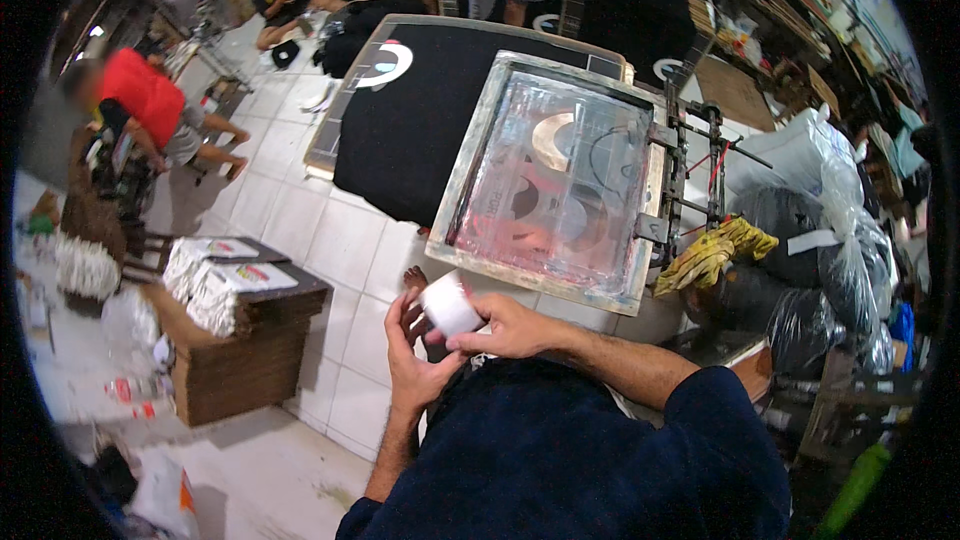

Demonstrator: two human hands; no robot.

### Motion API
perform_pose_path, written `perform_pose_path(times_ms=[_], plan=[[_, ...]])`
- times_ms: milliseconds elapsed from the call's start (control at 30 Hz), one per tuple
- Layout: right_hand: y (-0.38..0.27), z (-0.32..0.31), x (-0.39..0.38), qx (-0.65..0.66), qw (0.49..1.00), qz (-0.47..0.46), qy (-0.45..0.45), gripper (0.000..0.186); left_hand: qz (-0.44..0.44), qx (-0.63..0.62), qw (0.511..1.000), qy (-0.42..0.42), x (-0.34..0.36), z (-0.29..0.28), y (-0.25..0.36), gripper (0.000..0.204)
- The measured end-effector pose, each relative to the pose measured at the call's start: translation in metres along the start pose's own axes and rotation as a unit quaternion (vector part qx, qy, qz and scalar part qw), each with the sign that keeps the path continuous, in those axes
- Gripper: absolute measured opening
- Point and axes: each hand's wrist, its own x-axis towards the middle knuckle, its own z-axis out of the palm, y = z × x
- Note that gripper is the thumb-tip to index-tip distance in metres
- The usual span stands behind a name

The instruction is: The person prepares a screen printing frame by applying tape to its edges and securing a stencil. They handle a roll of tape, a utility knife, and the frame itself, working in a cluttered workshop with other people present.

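Just in front of my body, I hold a white roll (451, 306), which looks like tape and is slightly blurred. My right hand (510, 326) is shut on its right side, thumb below and fingers behind. Close by on the left, my left hand (413, 355) is cupped with thumb and fingers apart; whether its fingertips touch the roll I cannot tell. Beyond my hands lies a framed printing screen (548, 180), smeared with reddish and grey ink. It rests tilted over a board with black fabric (415, 130) that bears a white curved print.
Metal hinge clamps (690, 170) hold the screen's right edge, with a yellow cloth (718, 252) nearby. Plastic bags (790, 230) crowd the right. At left, a stack of brown boards (245, 365) carries white cloths. A person in red (145, 100) stands far left; others are at the back.
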Motion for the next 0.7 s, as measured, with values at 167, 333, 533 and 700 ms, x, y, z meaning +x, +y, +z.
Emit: perform_pose_path(times_ms=[167,333,533,700], plan=[[0.093,-0.037,0.107,-0.251,0.903,0.135,0.321,0.025,-0.116,0.04,0.983,-0.138,0.125,-0.072,-0.082,0.111],[0.144,-0.051,0.189,-0.393,0.734,0.263,0.488,0.052,-0.094,0.125,0.969,-0.193,0.268,-0.182,-0.119,0.089],[0.157,-0.028,0.25,-0.405,0.631,0.362,0.555,0.051,-0.094,0.155,0.954,-0.239,0.439,-0.251,-0.155,0.072],[0.167,-0.022,0.264,-0.362,0.574,0.384,0.627,0.033,-0.179,0.12,0.949,-0.23,0.551,-0.24,-0.231,0.067]])
